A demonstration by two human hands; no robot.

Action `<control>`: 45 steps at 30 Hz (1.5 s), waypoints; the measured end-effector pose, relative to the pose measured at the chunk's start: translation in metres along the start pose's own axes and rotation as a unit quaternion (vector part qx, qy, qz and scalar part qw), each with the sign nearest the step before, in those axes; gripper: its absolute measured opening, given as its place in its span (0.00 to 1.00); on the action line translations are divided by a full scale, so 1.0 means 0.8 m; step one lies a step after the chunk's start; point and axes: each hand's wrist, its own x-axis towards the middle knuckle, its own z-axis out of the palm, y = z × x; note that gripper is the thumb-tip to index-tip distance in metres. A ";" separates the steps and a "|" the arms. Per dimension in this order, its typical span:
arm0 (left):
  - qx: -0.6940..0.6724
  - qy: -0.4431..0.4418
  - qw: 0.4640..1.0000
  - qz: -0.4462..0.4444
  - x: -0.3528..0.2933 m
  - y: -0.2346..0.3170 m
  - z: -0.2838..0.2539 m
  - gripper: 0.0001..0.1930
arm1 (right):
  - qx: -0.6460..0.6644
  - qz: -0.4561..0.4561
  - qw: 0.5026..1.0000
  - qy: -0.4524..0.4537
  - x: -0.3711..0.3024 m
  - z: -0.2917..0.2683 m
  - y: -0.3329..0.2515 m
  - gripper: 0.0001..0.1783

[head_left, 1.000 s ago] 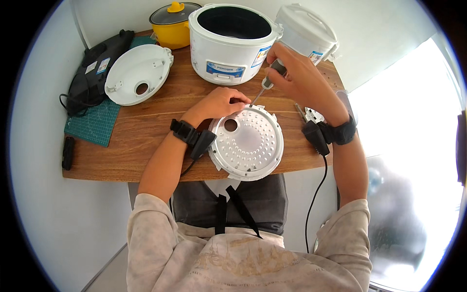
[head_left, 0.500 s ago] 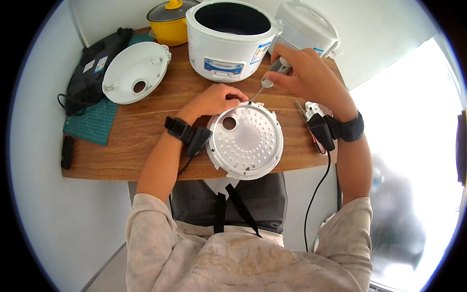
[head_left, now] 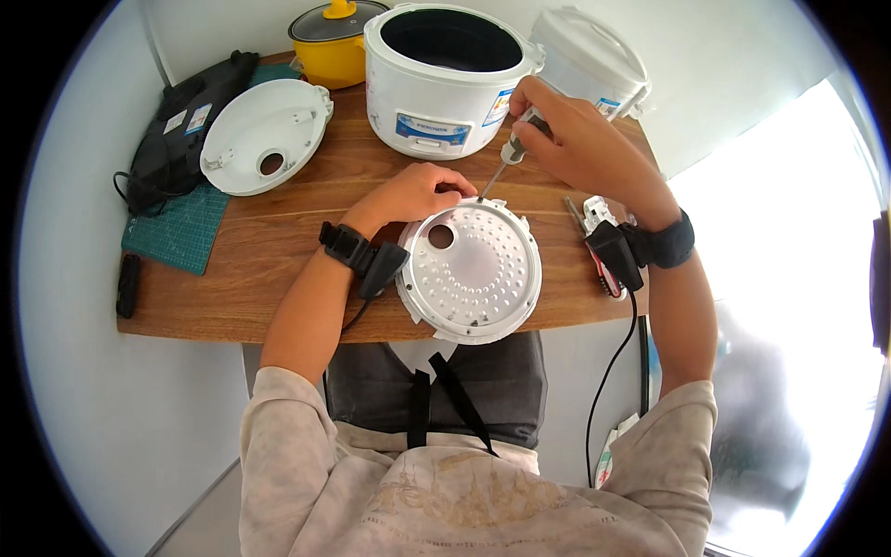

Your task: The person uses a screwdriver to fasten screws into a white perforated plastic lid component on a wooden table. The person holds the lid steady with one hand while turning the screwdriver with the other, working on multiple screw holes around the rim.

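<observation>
A round rice-cooker lid part [head_left: 473,269] with a dimpled metal face, one round hole and a white toothed rim lies flat at the table's front edge. My right hand [head_left: 568,130] is closed around the handle of a grey-and-white screwdriver [head_left: 514,148]. Its shaft slants down to the left, and the tip meets a small dark spot on the part's far rim. My left hand [head_left: 429,189] rests at that same rim, fingers curled and gripping it close beside the tip. What lies under those fingertips is hidden.
Behind stand a white rice cooker body [head_left: 436,102], a white lidded appliance [head_left: 594,56] and a yellow pot [head_left: 334,60]. A white lid shell [head_left: 243,139] lies left, by a black device [head_left: 153,167] and green cutting mat [head_left: 181,232]. Tools [head_left: 608,278] lie right.
My right hand has shifted slightly on the screwdriver handle, and the handle shows a little lower. The left hand keeps its place on the rim. The whole view has shifted slightly.
</observation>
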 end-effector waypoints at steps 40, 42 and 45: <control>0.032 0.002 0.999 0.041 0.001 -0.008 0.002 0.16 | -0.012 0.107 0.993 -0.044 -0.021 -0.024 -0.023 0.10; 0.030 0.003 0.999 0.039 0.000 -0.007 0.003 0.16 | -0.008 0.119 0.992 -0.050 -0.021 -0.025 -0.024 0.10; 0.030 0.007 0.999 0.035 -0.001 -0.007 0.002 0.16 | -0.015 0.122 0.991 -0.054 -0.020 -0.026 -0.030 0.10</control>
